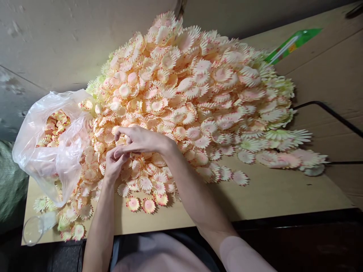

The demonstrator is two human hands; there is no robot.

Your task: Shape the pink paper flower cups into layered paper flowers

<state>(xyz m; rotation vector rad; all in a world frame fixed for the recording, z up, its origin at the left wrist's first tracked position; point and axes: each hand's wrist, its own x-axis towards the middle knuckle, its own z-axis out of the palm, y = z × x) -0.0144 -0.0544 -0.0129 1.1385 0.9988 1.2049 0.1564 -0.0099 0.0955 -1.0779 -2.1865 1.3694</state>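
A large heap of pale fringed petal discs (195, 94), tinged pink and red at the edges, covers much of the table. Over its lower left part my right hand (138, 139) reaches in, index finger bent and thumb pressed toward the other hand. Just below it, my left hand (113, 166) is closed, its thumb side touching the right hand's thumb. Whatever sits between the fingers is too small or hidden to make out. Three yellow-edged discs (148, 205) lie in a row on the wood below the hands.
To the left, a translucent plastic bag (31, 139) holds more yellow-red petal pieces (58, 122). A clear cup (33, 230) lies at the front left corner of the table (261, 196). A green packet (297, 43) rests behind the heap, and a black cable (337, 117) runs in from the right.
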